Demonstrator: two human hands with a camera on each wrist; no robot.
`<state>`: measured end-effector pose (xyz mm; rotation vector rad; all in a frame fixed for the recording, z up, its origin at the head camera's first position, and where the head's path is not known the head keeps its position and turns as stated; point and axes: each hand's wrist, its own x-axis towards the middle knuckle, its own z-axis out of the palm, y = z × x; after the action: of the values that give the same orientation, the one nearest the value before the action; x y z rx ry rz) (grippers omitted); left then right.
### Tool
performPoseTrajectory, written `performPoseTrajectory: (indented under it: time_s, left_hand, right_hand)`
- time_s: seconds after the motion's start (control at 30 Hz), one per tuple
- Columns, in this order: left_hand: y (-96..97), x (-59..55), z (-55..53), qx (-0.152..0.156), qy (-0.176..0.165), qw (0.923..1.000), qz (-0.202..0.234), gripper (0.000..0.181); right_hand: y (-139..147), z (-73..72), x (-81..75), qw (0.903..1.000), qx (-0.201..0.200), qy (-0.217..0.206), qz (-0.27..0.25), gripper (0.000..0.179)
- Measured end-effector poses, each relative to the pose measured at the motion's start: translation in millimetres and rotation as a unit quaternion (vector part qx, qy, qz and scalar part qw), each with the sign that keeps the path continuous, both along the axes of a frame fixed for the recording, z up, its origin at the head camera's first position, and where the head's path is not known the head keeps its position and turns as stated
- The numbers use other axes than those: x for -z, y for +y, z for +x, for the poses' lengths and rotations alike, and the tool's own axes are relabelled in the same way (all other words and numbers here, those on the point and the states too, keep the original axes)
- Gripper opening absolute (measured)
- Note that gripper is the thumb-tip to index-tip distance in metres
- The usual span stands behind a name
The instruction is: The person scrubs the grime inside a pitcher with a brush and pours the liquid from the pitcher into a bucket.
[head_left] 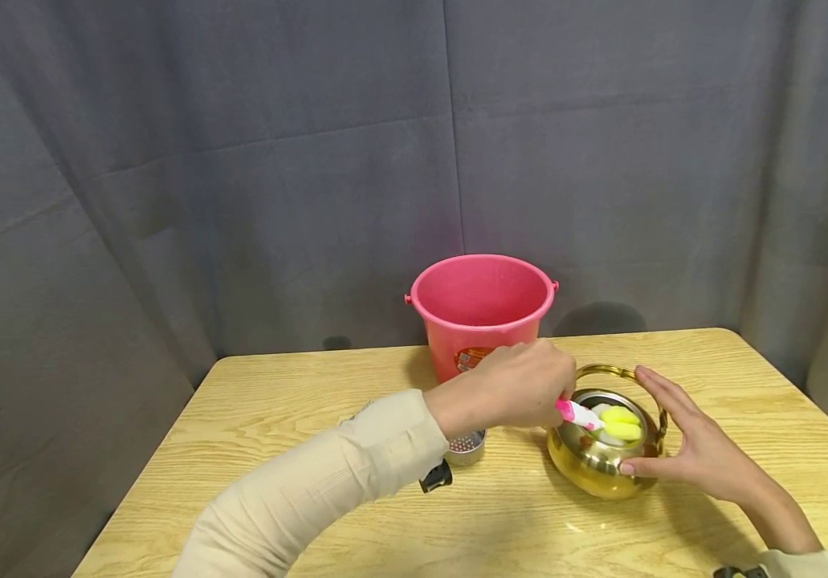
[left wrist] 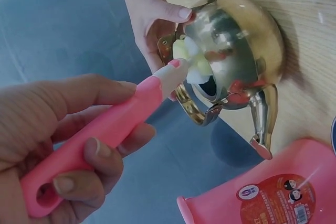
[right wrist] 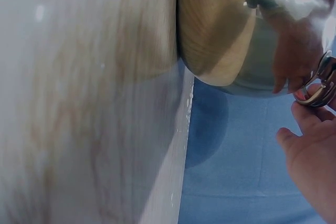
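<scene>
My left hand (head_left: 511, 385) grips a sponge cup brush by its pink handle (left wrist: 100, 135). The brush's yellow-and-white sponge head (head_left: 622, 424) is in the open mouth of a shiny gold kettle (head_left: 594, 478), partly inside it. At the kettle's near right side my right hand (head_left: 703, 453) holds it, thumb on the body and fingers against the raised handle (head_left: 605, 369). In the right wrist view, fingertips touch the handle near its hinge, beside the kettle's rounded side (right wrist: 220, 30). The kettle's spout (left wrist: 264, 116) points toward the bucket in the left wrist view.
A pink bucket (head_left: 446, 349) with a red label stands at the back of the wooden table (head_left: 254, 449). A small perforated metal strainer (head_left: 466, 451) sits in front of it, partly hidden by my left forearm. A grey curtain (head_left: 312, 201) hangs behind the table.
</scene>
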<state>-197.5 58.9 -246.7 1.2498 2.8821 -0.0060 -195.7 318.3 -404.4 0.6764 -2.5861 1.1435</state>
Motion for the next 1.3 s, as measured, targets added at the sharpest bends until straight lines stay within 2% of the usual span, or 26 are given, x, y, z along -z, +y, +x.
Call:
performPoseTrajectory:
  time_s: [0.2,0.5,0.83,1.07,1.3]
  left_hand:
    - [3.0,-4.0,-2.2,0.008,-0.013,0.9998,-0.015,0.036]
    - [5.0,-7.7,-5.6,0.000,-0.024,0.9992,-0.031,0.034]
    - [7.8,-10.5,-9.7,0.011,-0.014,0.9989,-0.044,0.035]
    - [10.0,-13.5,-13.2,0.029,0.006,0.9978,-0.059,0.032]
    - [11.2,-16.7,-16.9,0.051,0.001,0.9962,-0.070,0.039]
  right_hand:
    - [-0.1,0.5,-0.9,0.9999,0.000,-0.010,-0.002,0.116]
    - [-0.7,0.5,-1.3,0.9999,0.000,-0.012,-0.003,0.116]
    - [-0.2,1.8,-1.1,0.9999,0.002,-0.013,0.000,0.116]
    - [-1.4,2.8,-2.9,1.0000,-0.001,-0.007,-0.002,0.115]
    - [-1.9,2.7,-1.3,1.0000,0.001,-0.003,-0.001,0.115]
